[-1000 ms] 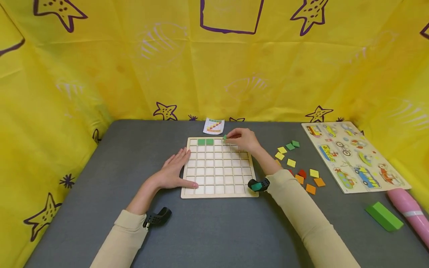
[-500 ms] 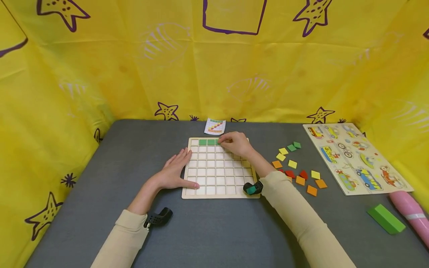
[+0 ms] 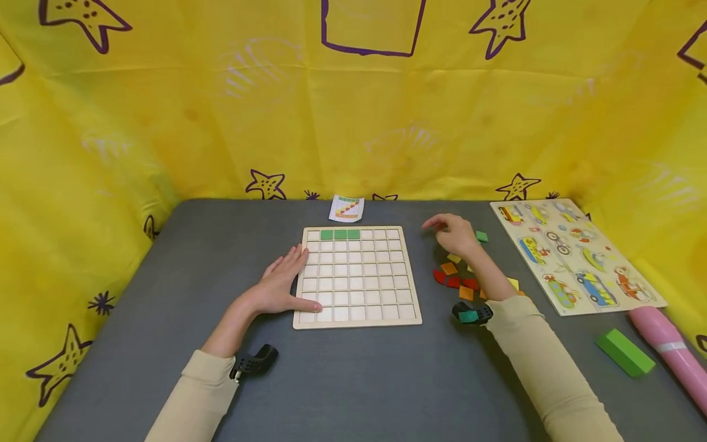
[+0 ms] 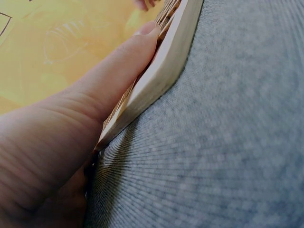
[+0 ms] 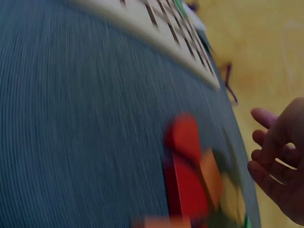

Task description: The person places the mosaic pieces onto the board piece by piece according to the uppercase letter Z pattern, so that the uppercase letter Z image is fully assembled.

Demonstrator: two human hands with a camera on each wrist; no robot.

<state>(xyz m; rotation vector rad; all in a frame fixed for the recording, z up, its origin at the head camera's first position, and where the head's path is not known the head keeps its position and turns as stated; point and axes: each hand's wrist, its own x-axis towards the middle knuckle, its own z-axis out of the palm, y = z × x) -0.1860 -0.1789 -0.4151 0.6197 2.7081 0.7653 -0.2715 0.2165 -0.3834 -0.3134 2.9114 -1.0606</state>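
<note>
My left hand (image 3: 276,285) lies along the left edge of a wooden grid board (image 3: 353,325), fingers spread at its side and the thumb (image 4: 128,57) resting over the lower left corner. Three green tiles (image 3: 339,234) sit side by side in the board's top row, starting from the second cell. To the right of the board, my right hand (image 3: 455,236) hovers above loose tiles, its fingers loosely bent with nothing between them. Beneath it lie red pieces (image 3: 446,279), orange tiles (image 3: 450,268) and a green tile (image 3: 482,236). The hand and forearm hide part of this pile.
A small pattern card (image 3: 347,209) lies behind the board. At the right are a wooden picture puzzle (image 3: 574,252), a green block (image 3: 625,352) and a pink rounded object (image 3: 671,347). Yellow patterned cloth (image 3: 353,123) surrounds the grey table (image 3: 364,380).
My right hand put a third green tile in the top row, let go of it and moved right, over the loose tiles. The left hand has stayed on the board.
</note>
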